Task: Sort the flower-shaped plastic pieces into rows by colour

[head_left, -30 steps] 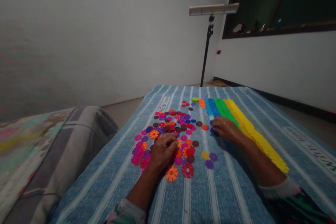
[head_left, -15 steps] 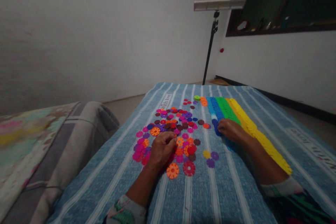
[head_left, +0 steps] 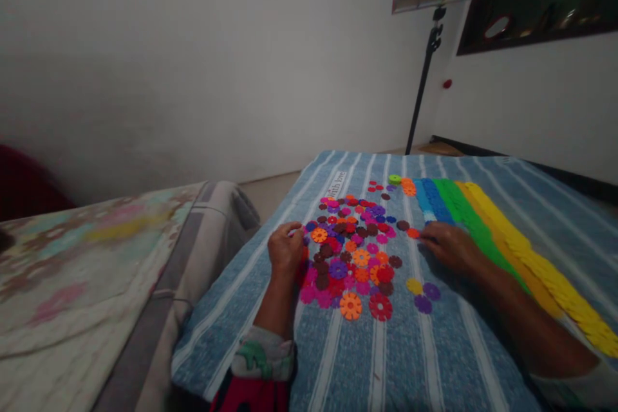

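A loose scatter of flower-shaped plastic discs (head_left: 355,244), pink, purple, orange, red and brown, lies on a blue striped cloth (head_left: 386,360). My left hand (head_left: 286,248) rests at the scatter's left edge with its fingers curled and pinched; what they hold is hidden. My right hand (head_left: 447,244) lies flat on the cloth at the near end of the blue rows, fingers pointing toward a small orange disc (head_left: 412,232). Beside it run sorted rows of discs: blue (head_left: 432,203), green (head_left: 466,215) and yellow (head_left: 541,270).
A large orange disc (head_left: 350,305) and a red disc (head_left: 380,307) lie nearest me. A light bar on a black stand (head_left: 425,77) rises behind the cloth. A patterned quilt (head_left: 72,283) lies to the left. A dark window frame (head_left: 541,0) is at upper right.
The view has swung to the left. My left hand moved from the middle of the scatter to its left edge. My right hand stays by the blue rows.
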A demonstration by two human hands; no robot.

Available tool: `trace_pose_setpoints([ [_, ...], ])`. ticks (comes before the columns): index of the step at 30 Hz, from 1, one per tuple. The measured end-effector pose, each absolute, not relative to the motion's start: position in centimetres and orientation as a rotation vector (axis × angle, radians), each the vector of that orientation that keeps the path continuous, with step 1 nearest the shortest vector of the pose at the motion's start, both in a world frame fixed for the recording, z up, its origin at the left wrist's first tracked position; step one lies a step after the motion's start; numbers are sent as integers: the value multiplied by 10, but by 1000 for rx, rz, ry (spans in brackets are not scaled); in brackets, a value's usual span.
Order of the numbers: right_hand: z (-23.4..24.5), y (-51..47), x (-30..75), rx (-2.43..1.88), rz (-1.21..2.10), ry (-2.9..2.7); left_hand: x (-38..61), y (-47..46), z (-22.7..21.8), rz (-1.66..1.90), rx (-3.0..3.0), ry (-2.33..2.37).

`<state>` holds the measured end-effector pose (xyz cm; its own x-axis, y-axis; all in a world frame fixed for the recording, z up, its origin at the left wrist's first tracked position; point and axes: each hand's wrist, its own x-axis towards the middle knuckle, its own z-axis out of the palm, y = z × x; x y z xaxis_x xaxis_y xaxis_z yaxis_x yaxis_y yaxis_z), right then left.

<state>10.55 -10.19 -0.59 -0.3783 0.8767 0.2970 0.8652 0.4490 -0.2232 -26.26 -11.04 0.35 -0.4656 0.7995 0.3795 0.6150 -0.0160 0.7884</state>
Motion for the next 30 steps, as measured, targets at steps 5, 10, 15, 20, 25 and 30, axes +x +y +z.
trace_pose_setpoints([
  [5, -11, -115, 78, -1345, 189, -2459, -283, -105, -3, 1197, 1585, 2410],
  [10, -16, -117, 72, -1362, 225, -2504, -273, -106, 1, 871, 1735, 2467],
  [15, -23, -115, 72, -1376, 202, -2533, -254, -99, 10, 725, 1874, 2466],
  [20, -23, -115, 71, -1386, 214, -2511, -249, -87, 11, 549, 1910, 2502],
  [25, -16, -117, 64, -1428, 153, -2498, -256, -77, 9, 554, 1885, 2528],
  [30, -10, -115, 59, -1472, 108, -2473, -263, -66, 11, 769, 1820, 2465],
])
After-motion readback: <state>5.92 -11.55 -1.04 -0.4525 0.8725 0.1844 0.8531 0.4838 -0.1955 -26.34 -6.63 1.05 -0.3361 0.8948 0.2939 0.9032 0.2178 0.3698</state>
